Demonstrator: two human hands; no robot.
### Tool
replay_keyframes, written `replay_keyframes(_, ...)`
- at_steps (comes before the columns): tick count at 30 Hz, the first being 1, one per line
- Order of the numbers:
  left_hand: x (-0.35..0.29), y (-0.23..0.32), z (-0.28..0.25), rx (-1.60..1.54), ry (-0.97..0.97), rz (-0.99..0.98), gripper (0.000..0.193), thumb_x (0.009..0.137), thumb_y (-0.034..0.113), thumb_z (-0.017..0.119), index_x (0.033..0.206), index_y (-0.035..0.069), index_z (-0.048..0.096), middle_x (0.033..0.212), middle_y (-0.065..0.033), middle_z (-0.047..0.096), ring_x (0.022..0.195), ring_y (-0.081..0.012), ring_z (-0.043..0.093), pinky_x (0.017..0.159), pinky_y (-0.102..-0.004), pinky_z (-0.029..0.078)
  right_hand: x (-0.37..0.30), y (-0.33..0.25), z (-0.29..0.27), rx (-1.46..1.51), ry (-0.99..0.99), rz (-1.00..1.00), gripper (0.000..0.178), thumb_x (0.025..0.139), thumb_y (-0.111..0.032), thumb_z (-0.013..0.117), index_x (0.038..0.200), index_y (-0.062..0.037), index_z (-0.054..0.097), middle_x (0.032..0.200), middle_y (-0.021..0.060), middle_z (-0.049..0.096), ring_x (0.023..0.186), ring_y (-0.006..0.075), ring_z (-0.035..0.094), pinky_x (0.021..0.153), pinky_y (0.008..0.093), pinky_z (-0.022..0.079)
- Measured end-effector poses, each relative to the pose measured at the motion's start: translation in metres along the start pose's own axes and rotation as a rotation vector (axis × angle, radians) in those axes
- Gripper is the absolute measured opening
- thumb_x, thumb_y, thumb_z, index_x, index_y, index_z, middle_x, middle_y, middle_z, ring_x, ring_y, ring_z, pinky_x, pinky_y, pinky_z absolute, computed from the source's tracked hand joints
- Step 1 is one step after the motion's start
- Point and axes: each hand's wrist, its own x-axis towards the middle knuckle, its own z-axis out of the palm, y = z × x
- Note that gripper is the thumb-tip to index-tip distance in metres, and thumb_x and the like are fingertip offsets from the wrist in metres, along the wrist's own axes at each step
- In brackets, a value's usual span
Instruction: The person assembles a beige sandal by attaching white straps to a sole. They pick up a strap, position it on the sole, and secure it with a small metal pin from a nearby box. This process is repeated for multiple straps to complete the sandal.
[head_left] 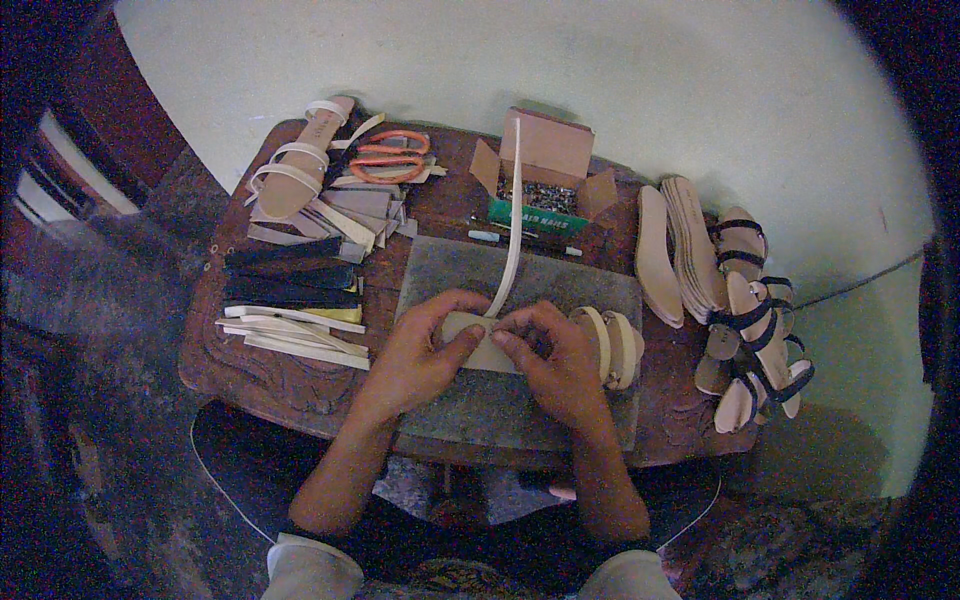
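Observation:
A sandal [492, 356] with a light beige sole and two cream straps [614, 348] at its right end lies across a grey mat [425, 265]. From between my hands a long white strap [516, 215] rises and bends upward. My left hand [432, 348] is closed on the sole's left part, its thumb pressed close to the strap's lower end. Thumb and fingers of my right hand [548, 352] pinch at the base of that strap, over the sole. My fingers partly hide where strap and sole meet.
A small open box of nails [545, 205] stands beyond the mat, with pens [520, 241] before it. Orange-handled scissors [390, 160], a finished sandal [297, 172], and strips [295, 335] lie at left. Stacked soles [690, 250] and dark-strapped sandals [755, 320] line the right edge.

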Motion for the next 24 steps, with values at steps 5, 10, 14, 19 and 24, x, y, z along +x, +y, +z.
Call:
replay_keyframes(5, -0.001, 0.003, -0.002, -0.021, -0.024, -0.103, 0.025, 0.083, 0.006, 0.060, 0.107, 0.004, 0.058, 0.087, -0.0026, 0.062, 0.051, -0.0030, 0.041, 0.045, -0.0227, 0.035, 0.001, 0.003, -0.001, 0.033, -0.023, -0.002, 0.012, 0.079, -0.011, 0.068, 0.087, -0.0047, 0.062, 0.073, 0.0015, 0.058, 0.060, 0.0063, 0.052, 0.054, 0.0226, 0.040)
replay_keyframes(10, -0.002, -0.003, -0.001, -0.015, -0.011, -0.075, 0.025, 0.082, 0.006, 0.060, 0.107, 0.004, 0.057, 0.087, -0.0030, 0.062, 0.052, -0.0037, 0.042, 0.046, -0.0230, 0.035, 0.002, 0.000, -0.001, 0.012, -0.031, 0.002, 0.013, 0.079, -0.011, 0.068, 0.088, -0.0047, 0.061, 0.074, 0.0010, 0.059, 0.061, 0.0058, 0.052, 0.054, 0.0226, 0.041)
replay_keyframes(14, -0.002, -0.005, 0.000, -0.022, -0.008, -0.047, 0.025, 0.083, 0.005, 0.060, 0.107, 0.004, 0.057, 0.089, -0.0036, 0.062, 0.051, -0.0043, 0.041, 0.046, -0.0230, 0.035, 0.002, 0.002, 0.002, 0.031, 0.035, 0.013, 0.017, 0.078, -0.012, 0.069, 0.092, -0.0047, 0.060, 0.077, 0.0015, 0.061, 0.063, 0.0070, 0.055, 0.055, 0.0234, 0.043)
replay_keyframes(19, 0.000, -0.001, 0.000, 0.005, 0.005, 0.074, 0.025, 0.083, 0.005, 0.059, 0.107, 0.002, 0.057, 0.092, -0.0068, 0.064, 0.070, -0.0104, 0.056, 0.062, -0.0246, 0.044, 0.003, 0.000, 0.002, 0.015, 0.057, 0.016, 0.025, 0.078, -0.015, 0.071, 0.098, -0.0051, 0.060, 0.076, 0.0025, 0.062, 0.062, 0.0085, 0.058, 0.055, 0.0245, 0.045)
replay_keyframes(24, 0.000, 0.017, -0.005, 0.006, -0.051, -0.173, 0.023, 0.083, 0.006, 0.060, 0.106, 0.001, 0.058, 0.095, -0.0094, 0.064, 0.089, -0.0150, 0.059, 0.074, -0.0265, 0.047, 0.002, -0.001, -0.001, -0.006, 0.011, 0.007, 0.026, 0.078, -0.016, 0.070, 0.098, -0.0048, 0.060, 0.071, 0.0029, 0.062, 0.060, 0.0085, 0.057, 0.054, 0.0246, 0.045)
